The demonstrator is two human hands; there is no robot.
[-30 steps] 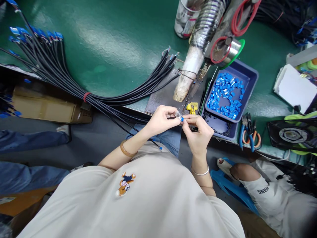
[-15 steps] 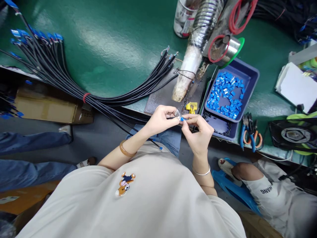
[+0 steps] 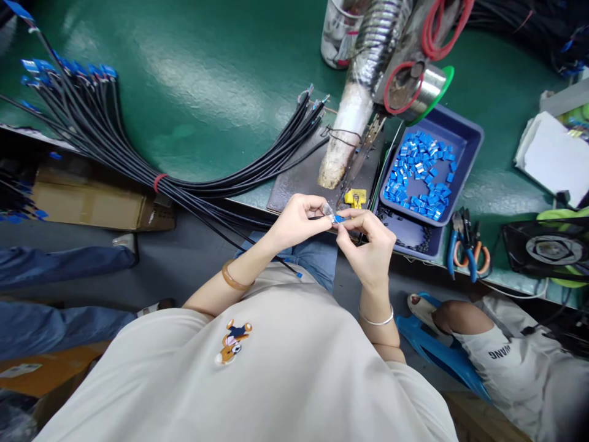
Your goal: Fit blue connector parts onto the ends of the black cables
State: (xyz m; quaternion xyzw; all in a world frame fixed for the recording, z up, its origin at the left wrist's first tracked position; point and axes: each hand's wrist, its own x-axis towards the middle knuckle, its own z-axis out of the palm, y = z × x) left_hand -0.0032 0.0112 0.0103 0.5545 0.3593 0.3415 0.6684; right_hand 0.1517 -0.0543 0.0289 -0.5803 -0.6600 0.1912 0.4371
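Observation:
My left hand (image 3: 301,222) pinches the end of a black cable, with something clear, perhaps tape, at its index fingertip. Between both hands sits a small blue connector (image 3: 338,218) at that cable end. My right hand (image 3: 369,240) has thumb and fingers closed on the connector; fingertips hide part of it. To the left stretches a bundle of black cables (image 3: 221,187) bound by a red tie (image 3: 159,182), many ending in blue connectors. Beyond my hands a yellow clip-like piece (image 3: 355,197) lies on a dark plate (image 3: 294,184).
A dark blue tray (image 3: 467,138) of loose blue connectors stands right, partly over another bin (image 3: 426,245). Pliers (image 3: 464,245) lie at the table edge. A foil duct (image 3: 352,116) and a solder spool (image 3: 427,95) hang over the plate. A seated person's leg (image 3: 460,319) is at right.
The view has shifted very slightly. Both hands keep their pinch on the cable end and the blue connector, with only small finger movements.

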